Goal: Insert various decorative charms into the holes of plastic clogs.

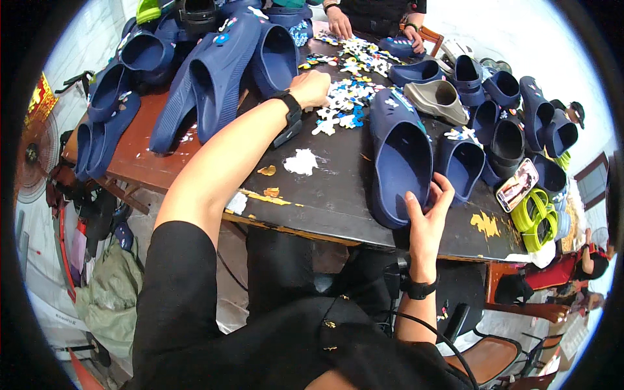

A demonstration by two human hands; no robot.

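My left hand (310, 88) stretches over the table to the near edge of a spread of small flat colourful shoe charms (348, 97). Its fingers are curled, and whatever they may hold is hidden behind the hand. My right hand (429, 211) grips the heel of a large navy clog (402, 156), which lies on the table with its open heel toward me. White and coloured charms sit on that clog's toe. Just right of it is a smaller navy clog (463, 166), with white charms on its upper.
Navy clogs (221, 78) are heaped at the left; others, with a grey-brown clog (437, 101), stand right. A phone (517, 184) leans by lime-green clogs (536, 218). Across the table (325, 195), another person's hands (339, 23) are near the charms. A white patch (301, 162) marks the tabletop.
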